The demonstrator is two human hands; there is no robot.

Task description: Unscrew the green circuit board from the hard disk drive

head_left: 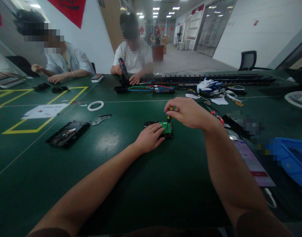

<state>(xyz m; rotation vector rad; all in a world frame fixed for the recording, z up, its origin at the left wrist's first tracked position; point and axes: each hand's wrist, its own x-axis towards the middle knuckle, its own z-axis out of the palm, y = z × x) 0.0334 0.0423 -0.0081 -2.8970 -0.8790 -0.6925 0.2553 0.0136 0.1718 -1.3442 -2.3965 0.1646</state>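
A hard drive (171,134) lies flat on the green tabletop (131,184), its green circuit board (166,125) facing up. My left hand (150,138) steadies it, with the fingers across its left part and the thumb along the near edge. Above the board, my right hand (190,112) pinches a screwdriver (169,117) with a yellow and black handle. The screwdriver stands nearly upright, its shaft pointing down at the board; exact tip contact is too small to make out.
To the left are an opened black drive casing (68,133), a loose circuit board (101,119) and a white tape roll (96,105). At right lie a phone-like screen (252,161), a blue bin (292,158) and gloves (208,86). Across the table, a co-worker holds a power screwdriver (122,66).
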